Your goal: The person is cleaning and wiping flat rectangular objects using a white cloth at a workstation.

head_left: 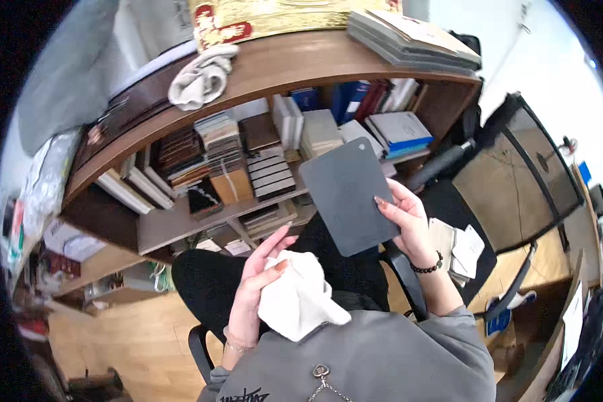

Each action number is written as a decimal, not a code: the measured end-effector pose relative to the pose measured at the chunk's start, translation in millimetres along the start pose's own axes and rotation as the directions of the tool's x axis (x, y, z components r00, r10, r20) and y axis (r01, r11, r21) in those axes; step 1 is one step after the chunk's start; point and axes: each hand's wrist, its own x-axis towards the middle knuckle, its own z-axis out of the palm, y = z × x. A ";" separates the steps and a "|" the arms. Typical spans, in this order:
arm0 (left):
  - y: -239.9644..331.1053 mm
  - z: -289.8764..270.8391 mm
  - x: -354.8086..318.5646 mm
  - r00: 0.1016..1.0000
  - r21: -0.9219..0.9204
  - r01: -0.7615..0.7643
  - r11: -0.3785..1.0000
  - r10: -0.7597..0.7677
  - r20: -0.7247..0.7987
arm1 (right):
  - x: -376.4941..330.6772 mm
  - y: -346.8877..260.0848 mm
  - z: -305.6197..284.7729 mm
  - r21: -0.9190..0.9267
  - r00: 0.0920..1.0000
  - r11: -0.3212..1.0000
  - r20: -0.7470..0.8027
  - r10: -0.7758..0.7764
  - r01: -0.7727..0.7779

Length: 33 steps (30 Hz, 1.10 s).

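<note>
Your right hand [409,214] pinches the dark grey rounded-corner board [348,194] by its right edge, thumb on the face toward you and the fingers mostly hidden behind. The board slants to the left of that hand, with its small corner hole at the top, well above your left hand [254,275]. That left hand cups the white cloth [298,295], thumb laid over it and fingers stretched out; the cloth bunches to the right of the palm, below the board and apart from it, against the front of your grey sweatshirt [395,355].

This looks like wiping work, with the cloth not yet on the board. To do it well, gather the loose corner that hangs to the right of your left hand into a flat pad, so that nothing trails. Brace the board's back with your right fingers before pressing, because a one-edge hold may let it twist. Wipe in even strokes from the far edge toward your right thumb, then shift that grip to reach the patch beneath it. Mind the beaded bracelet [429,266] on your right wrist, which could scrape the face if you turn the board inward.
</note>
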 end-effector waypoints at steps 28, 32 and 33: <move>20.8 -36.5 -69.5 0.988 -0.079 -0.050 0.996 0.061 0.139 | 41.6 17.1 63.6 -0.316 0.713 0.921 0.590 0.377 -0.226; 16.0 -13.1 -42.3 0.976 0.136 -0.210 0.968 0.215 -0.023 | 43.7 20.4 56.3 -0.424 0.724 0.882 0.541 0.428 -0.205; 13.4 -10.5 -39.0 0.976 0.133 -0.209 0.969 0.214 -0.024 | 44.1 17.6 55.3 -0.426 0.723 0.881 0.540 0.431 -0.207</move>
